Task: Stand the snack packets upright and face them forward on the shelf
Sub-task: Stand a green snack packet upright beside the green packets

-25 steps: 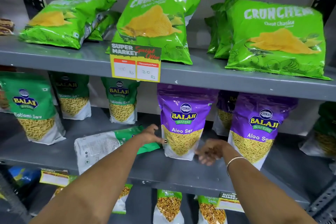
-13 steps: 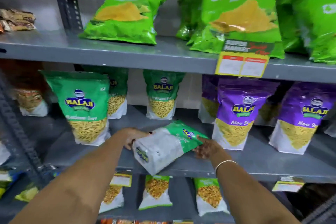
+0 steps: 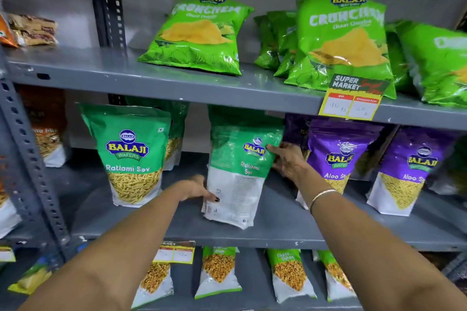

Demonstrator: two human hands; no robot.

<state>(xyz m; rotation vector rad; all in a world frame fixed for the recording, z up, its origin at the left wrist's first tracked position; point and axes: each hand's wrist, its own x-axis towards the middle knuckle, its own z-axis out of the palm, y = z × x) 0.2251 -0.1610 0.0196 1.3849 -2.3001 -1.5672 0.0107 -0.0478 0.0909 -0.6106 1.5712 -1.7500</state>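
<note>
A green and white Ratlami Sev packet [image 3: 240, 174] stands nearly upright on the middle shelf [image 3: 278, 232], its printed back side toward me. My left hand [image 3: 194, 188] grips its lower left edge, thumb on the face. My right hand [image 3: 286, 159] holds its upper right edge. A second Ratlami Sev packet [image 3: 131, 154] stands front-facing to the left. Two purple Aloo Sev packets [image 3: 336, 156] [image 3: 409, 171] stand to the right. More green packets stand behind the held one, mostly hidden.
The top shelf [image 3: 177, 83] carries green Crunchem chip bags [image 3: 202, 35], some leaning or lying. A yellow price tag [image 3: 351, 101] hangs on its edge. A grey slotted upright [image 3: 27, 159] stands at left. Chana packets [image 3: 217, 272] fill the bottom shelf.
The Ratlami Sev packet lay flat on the shelf, was lifted tilted in both hands, and now stands nearly upright. The view shifted left.
</note>
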